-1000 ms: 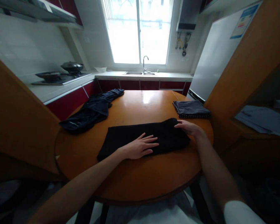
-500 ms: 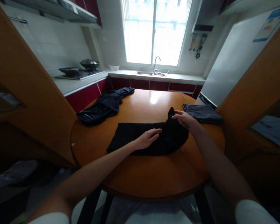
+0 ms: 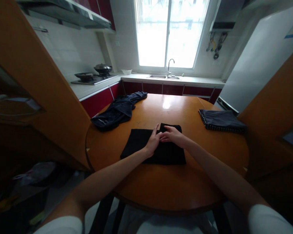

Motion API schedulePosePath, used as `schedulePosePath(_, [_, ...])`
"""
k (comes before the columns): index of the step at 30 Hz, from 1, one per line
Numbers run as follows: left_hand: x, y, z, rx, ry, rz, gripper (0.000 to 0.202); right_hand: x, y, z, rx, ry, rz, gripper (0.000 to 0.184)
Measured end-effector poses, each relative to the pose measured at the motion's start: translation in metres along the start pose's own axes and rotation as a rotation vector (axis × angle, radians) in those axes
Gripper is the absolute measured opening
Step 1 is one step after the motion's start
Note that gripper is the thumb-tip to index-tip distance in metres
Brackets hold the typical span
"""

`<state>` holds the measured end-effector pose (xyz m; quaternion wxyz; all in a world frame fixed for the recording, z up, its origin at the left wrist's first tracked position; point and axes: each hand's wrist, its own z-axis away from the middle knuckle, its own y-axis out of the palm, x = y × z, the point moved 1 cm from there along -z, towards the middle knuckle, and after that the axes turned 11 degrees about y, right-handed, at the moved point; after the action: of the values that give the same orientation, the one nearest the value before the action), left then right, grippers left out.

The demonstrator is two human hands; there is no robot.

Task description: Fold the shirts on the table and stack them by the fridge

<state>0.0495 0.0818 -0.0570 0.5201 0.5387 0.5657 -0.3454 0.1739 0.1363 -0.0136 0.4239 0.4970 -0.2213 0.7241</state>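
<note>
A black folded garment (image 3: 138, 139) lies flat on the wooden table in front of me, its right end turned over toward the middle. My left hand (image 3: 153, 142) rests on the garment near the turned-over edge, fingers stretched out and pointing away from me. Close against it, my right hand (image 3: 173, 135) lies over the folded part with its fingers extended to the left. The fingertips of both hands meet or nearly touch. What kind of garment it is cannot be made out.
A crumpled dark navy garment (image 3: 117, 112) lies at the table's back left. A folded grey garment (image 3: 219, 119) sits near the right edge of the round table (image 3: 171, 185). Beyond are a counter with a sink (image 3: 157, 76), a stove with pans (image 3: 103, 68), and a fridge (image 3: 256, 65).
My right hand has moved left, bringing the garment's right end over onto the rest, and its pinch has loosened. My left hand's fingers now point farther upward. The view has shifted slightly.
</note>
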Motion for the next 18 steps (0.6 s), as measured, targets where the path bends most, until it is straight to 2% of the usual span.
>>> schedulePosePath(2, [-0.001, 0.001, 0.000, 0.049, 0.038, -0.028, 0.067, 0.003, -0.017, 0.000, 0.049, -0.006, -0.032, 0.062])
schedulePosePath(3, [-0.002, 0.001, 0.000, 0.074, 0.064, -0.057, 0.065, 0.005, -0.027, -0.002, 0.030, -0.035, -0.020, 0.053])
schedulePosePath(5, [-0.004, 0.003, 0.000, 0.130, 0.101, -0.140, 0.057, 0.009, -0.050, -0.009, -0.119, -0.146, 0.063, 0.037])
schedulePosePath(8, [-0.009, 0.004, 0.000, 0.182, 0.102, -0.282, 0.048, 0.010, -0.079, -0.024, -0.437, -0.373, 0.278, 0.029])
schedulePosePath(10, [-0.012, 0.006, 0.002, 0.179, 0.098, -0.334, 0.044, 0.007, -0.090, -0.035, -0.534, -0.471, 0.402, 0.025])
schedulePosePath(13, [-0.019, 0.008, 0.006, 0.171, 0.090, -0.331, 0.048, -0.001, -0.094, -0.046, -0.520, -0.488, 0.459, 0.021])
schedulePosePath(18, [-0.039, 0.011, 0.011, 0.192, 0.024, -0.217, 0.064, -0.009, -0.093, -0.047, -0.368, -0.425, 0.308, 0.021])
